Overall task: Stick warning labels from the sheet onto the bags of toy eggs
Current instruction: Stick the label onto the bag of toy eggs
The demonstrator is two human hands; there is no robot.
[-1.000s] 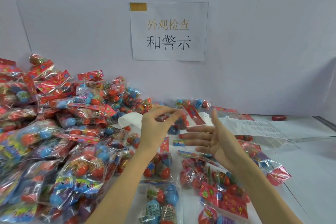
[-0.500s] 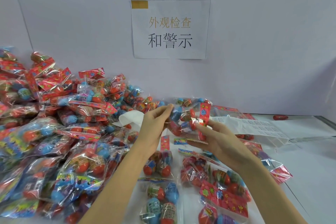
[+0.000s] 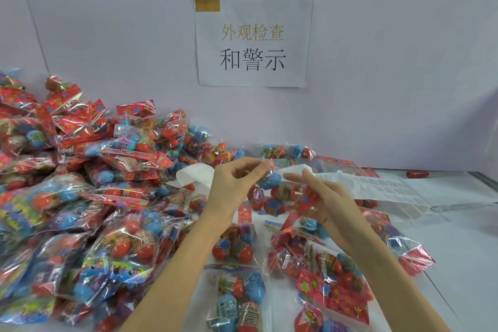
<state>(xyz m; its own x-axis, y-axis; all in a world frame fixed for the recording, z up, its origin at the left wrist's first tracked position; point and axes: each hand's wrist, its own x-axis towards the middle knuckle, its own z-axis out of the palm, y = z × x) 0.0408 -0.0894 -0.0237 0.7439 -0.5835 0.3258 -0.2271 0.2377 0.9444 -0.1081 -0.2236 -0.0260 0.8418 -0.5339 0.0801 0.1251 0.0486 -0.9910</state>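
Both hands hold one clear bag of toy eggs up above the table. The left hand pinches its top corner between thumb and curled fingertips, and the right hand grips its right side, forefinger stretched out. Just behind the right hand lies the white label sheet (its print is too small to read). A big heap of bagged eggs fills the left, with more bags flat below the hands.
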